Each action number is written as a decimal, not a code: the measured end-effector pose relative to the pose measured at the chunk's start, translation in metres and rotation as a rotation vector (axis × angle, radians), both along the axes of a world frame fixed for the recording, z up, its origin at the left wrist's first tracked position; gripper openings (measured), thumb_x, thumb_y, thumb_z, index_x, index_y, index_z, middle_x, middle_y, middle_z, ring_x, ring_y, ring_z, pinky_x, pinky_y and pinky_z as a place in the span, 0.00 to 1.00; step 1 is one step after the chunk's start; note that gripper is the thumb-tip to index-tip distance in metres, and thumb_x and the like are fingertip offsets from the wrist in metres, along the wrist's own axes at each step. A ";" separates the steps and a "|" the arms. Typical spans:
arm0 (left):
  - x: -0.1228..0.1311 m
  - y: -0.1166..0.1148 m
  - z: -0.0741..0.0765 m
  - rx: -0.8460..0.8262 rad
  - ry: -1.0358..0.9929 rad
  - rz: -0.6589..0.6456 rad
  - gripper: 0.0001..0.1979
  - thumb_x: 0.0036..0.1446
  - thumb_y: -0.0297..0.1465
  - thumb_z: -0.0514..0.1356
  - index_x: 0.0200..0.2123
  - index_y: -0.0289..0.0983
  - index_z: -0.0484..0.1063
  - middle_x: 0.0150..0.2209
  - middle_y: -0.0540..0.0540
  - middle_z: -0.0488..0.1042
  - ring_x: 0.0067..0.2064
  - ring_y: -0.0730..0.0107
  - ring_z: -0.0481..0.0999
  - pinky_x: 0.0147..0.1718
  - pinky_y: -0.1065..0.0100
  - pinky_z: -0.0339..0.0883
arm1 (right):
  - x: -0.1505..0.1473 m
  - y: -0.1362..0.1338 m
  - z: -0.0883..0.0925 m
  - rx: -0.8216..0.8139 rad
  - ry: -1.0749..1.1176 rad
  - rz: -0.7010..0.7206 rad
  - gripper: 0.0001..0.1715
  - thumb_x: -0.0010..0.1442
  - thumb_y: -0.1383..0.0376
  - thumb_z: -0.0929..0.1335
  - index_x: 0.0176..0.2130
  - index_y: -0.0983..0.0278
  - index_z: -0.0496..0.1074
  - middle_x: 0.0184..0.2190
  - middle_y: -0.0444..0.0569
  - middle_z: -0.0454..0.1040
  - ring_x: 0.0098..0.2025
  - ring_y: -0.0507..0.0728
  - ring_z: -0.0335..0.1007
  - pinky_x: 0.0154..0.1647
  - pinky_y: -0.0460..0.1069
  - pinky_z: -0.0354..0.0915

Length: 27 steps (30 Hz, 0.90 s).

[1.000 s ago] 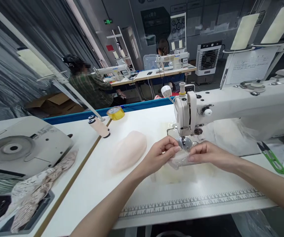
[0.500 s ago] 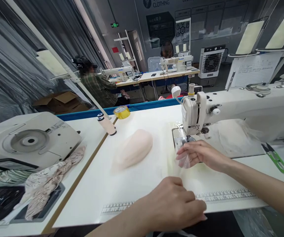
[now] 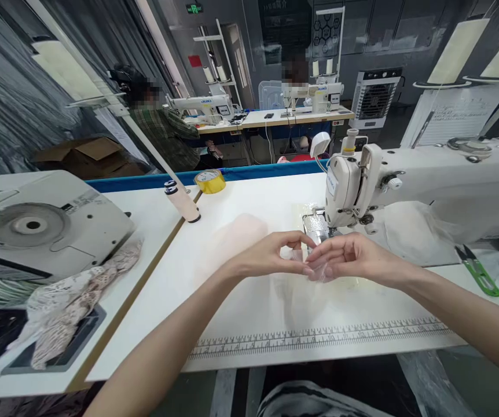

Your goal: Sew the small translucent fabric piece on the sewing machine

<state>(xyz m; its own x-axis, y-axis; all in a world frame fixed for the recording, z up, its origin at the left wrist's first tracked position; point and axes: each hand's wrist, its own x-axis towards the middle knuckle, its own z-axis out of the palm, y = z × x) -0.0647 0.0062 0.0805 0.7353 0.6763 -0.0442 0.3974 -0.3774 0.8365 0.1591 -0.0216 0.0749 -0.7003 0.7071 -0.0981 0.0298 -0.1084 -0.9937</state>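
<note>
A thin, see-through piece of sheer fabric [image 3: 318, 273] is pinched between my two hands, just in front of the sewing machine's needle area. My left hand [image 3: 278, 253] grips its left side between thumb and fingers. Closed on the right side is my right hand [image 3: 356, 259], its fingertips nearly meeting those of the left. Behind them stands the white sewing machine [image 3: 340, 188], its metal plate partly covered by my fingers. A pale pink, rounded, cup-like fabric piece [image 3: 243, 230] lies on the white table, left of the machine and partly behind my left hand.
Green thread snips [image 3: 479, 271] and white fabric [image 3: 410, 229] lie to the right. A yellow tape roll [image 3: 210, 182] and a pink thread cone [image 3: 183, 201] stand at the back left. Another machine [image 3: 45, 226] and lace [image 3: 76, 304] are at far left. A person [image 3: 160, 127] sits beyond.
My left hand has risen from the table's front edge to meet my right hand and now pinches the sheer fabric too. The view has shifted slightly downward.
</note>
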 end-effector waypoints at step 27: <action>-0.079 -0.029 -0.012 -0.141 -0.228 0.634 0.15 0.59 0.42 0.57 0.34 0.35 0.72 0.15 0.56 0.64 0.14 0.83 0.55 0.18 0.75 0.53 | -0.053 0.010 -0.009 0.005 -0.016 -0.017 0.15 0.57 0.63 0.69 0.45 0.61 0.74 0.48 0.51 0.75 0.43 0.58 0.76 0.45 0.52 0.71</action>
<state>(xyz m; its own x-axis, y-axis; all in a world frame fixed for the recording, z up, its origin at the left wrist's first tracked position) -0.1440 -0.0224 0.0686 0.2008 0.9781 -0.0544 0.3137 -0.0116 0.9495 0.1060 -0.0121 0.0658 -0.6867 0.7193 -0.1051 0.0435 -0.1036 -0.9937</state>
